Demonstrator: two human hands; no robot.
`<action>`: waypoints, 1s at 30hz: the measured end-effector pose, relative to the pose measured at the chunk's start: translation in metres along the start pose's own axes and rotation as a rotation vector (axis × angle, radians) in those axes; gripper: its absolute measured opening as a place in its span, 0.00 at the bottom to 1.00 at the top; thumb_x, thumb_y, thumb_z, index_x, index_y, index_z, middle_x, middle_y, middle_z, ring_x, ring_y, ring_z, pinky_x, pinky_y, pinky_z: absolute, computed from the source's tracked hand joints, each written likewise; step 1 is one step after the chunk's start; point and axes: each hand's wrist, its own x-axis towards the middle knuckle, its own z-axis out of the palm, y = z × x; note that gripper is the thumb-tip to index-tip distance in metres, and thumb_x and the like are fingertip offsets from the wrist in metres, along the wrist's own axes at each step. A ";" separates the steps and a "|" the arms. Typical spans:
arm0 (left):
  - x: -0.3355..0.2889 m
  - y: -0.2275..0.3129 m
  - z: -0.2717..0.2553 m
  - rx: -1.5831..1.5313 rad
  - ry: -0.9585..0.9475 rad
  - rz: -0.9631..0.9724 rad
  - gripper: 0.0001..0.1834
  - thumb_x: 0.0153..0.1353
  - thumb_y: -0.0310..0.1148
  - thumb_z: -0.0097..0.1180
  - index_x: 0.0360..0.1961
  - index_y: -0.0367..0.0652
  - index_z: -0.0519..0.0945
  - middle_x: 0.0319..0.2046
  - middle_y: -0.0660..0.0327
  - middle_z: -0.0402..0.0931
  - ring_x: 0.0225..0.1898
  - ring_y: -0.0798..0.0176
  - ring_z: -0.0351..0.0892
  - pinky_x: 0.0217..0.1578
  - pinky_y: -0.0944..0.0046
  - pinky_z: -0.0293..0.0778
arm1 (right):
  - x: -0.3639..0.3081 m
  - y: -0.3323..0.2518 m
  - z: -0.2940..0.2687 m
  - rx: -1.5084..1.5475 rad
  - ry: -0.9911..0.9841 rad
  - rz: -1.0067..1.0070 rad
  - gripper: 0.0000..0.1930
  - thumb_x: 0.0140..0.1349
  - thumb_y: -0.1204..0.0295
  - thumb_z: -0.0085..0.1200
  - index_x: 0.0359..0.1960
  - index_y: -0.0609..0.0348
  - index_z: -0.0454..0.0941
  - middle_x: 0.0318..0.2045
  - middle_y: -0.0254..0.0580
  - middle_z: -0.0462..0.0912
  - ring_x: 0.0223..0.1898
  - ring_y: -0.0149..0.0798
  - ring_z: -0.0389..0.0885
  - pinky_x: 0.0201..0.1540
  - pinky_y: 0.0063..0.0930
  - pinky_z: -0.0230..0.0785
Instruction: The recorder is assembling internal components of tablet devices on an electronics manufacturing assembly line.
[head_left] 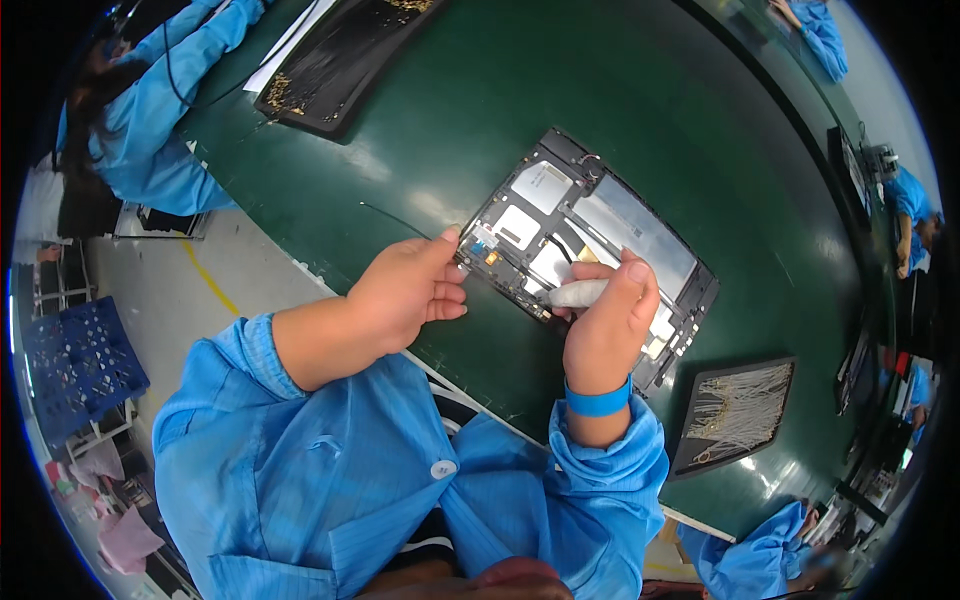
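Note:
An opened tablet-like device [630, 225] lies tilted on the green table, its inner boards, silver plates and small connectors exposed. My left hand [395, 295] is at its left corner, thumb and forefinger pinched on a thin black cable [393, 218] whose loose end sticks out to the left. Over the device's near edge is my right hand [610, 325], its fingers curled together and a blue band [598, 400] around its wrist. A white wrapped shape [578, 293] projects from that hand onto the boards; whether it is a covered finger or a held tool, I cannot tell.
A black tray [335, 85] of black cables with gold ends sits at the far left. Another black tray [735, 410], holding pale cables, is at the right. Co-workers in blue sit around the table [480, 90]. A blue crate [85, 355] stands left of me.

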 end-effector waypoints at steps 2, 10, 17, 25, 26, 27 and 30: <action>0.001 -0.001 0.002 0.122 0.122 0.224 0.14 0.56 0.42 0.46 0.34 0.42 0.67 0.24 0.66 0.68 0.23 0.73 0.68 0.24 0.73 0.68 | -0.001 0.000 0.000 0.005 -0.008 -0.008 0.21 0.61 0.57 0.33 0.42 0.66 0.58 0.24 0.45 0.74 0.19 0.30 0.71 0.21 0.19 0.64; -0.043 0.017 0.000 0.522 -0.223 -0.052 0.17 0.57 0.38 0.45 0.41 0.36 0.69 0.27 0.63 0.67 0.24 0.72 0.68 0.26 0.73 0.71 | -0.002 0.004 -0.004 0.011 -0.005 -0.037 0.23 0.60 0.56 0.33 0.44 0.67 0.56 0.24 0.47 0.73 0.19 0.31 0.71 0.22 0.20 0.65; -0.012 -0.006 -0.006 0.537 -0.368 -0.314 0.16 0.56 0.37 0.46 0.41 0.35 0.69 0.28 0.61 0.67 0.25 0.69 0.68 0.25 0.70 0.71 | -0.001 -0.007 0.001 -0.007 0.012 -0.024 0.21 0.60 0.59 0.35 0.43 0.66 0.58 0.24 0.46 0.74 0.20 0.30 0.71 0.23 0.20 0.64; 0.002 0.004 -0.004 0.549 -0.370 -0.130 0.15 0.56 0.39 0.45 0.40 0.39 0.70 0.28 0.61 0.69 0.26 0.69 0.70 0.25 0.70 0.71 | 0.027 -0.025 0.010 -0.832 -0.491 -0.015 0.18 0.52 0.64 0.44 0.40 0.64 0.70 0.30 0.55 0.76 0.31 0.48 0.76 0.35 0.31 0.66; 0.005 0.005 -0.004 0.597 -0.399 -0.125 0.16 0.56 0.39 0.45 0.41 0.39 0.70 0.30 0.60 0.69 0.26 0.68 0.70 0.26 0.69 0.71 | 0.031 -0.022 0.014 -0.918 -0.520 -0.154 0.19 0.50 0.63 0.45 0.39 0.64 0.71 0.32 0.58 0.74 0.37 0.54 0.72 0.40 0.36 0.64; 0.007 0.004 -0.005 0.629 -0.439 -0.100 0.17 0.56 0.38 0.45 0.43 0.38 0.69 0.31 0.58 0.69 0.27 0.67 0.70 0.26 0.68 0.71 | 0.033 -0.024 0.018 -0.898 -0.573 -0.212 0.19 0.50 0.63 0.45 0.39 0.64 0.71 0.32 0.58 0.74 0.37 0.54 0.72 0.40 0.36 0.64; 0.017 -0.006 -0.004 0.632 -0.503 -0.053 0.17 0.56 0.42 0.44 0.39 0.38 0.70 0.29 0.61 0.68 0.27 0.69 0.69 0.25 0.69 0.71 | 0.038 -0.028 0.014 -1.014 -0.602 -0.048 0.16 0.51 0.63 0.45 0.32 0.64 0.75 0.31 0.57 0.75 0.35 0.51 0.74 0.39 0.33 0.65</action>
